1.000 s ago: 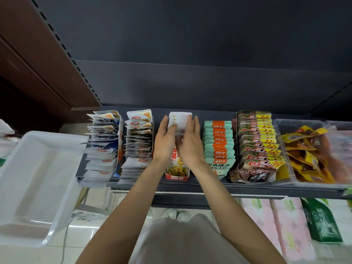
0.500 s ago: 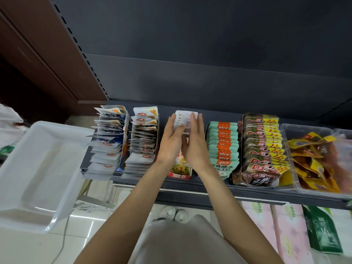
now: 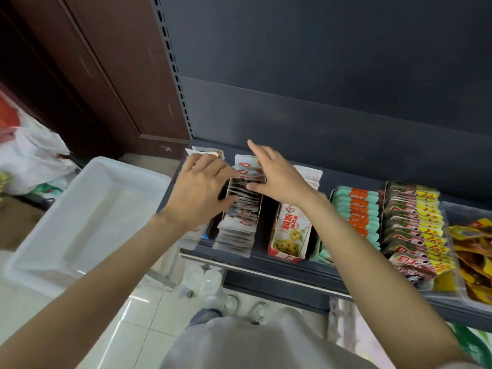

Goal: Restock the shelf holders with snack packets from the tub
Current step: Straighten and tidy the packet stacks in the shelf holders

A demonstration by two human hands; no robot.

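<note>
Several cardboard shelf holders stand in a row on the dark shelf [image 3: 306, 265]. My left hand [image 3: 198, 187] hovers with spread fingers over the leftmost holder of white packets [image 3: 207, 153]. My right hand [image 3: 277, 174] reaches across with straight fingers over the second holder of white packets [image 3: 241, 211], its thumb touching the packet tops. To the right stands the yellow-green printed holder [image 3: 290, 233], with a few white packets [image 3: 308, 173] at its back. The white plastic tub [image 3: 80, 217] sits left of the shelf and looks empty.
Further right are teal-and-orange packets [image 3: 356, 211], a row of dark packets with yellow tags [image 3: 418, 225] and a clear bin of yellow packets [image 3: 471, 251]. A white plastic bag [image 3: 32, 161] lies behind the tub. Tissue packs sit on the lower shelf [image 3: 346, 331].
Both hands have left the packets in the yellow-green holder and moved left over the two holders of white packets. The view has swung left.
</note>
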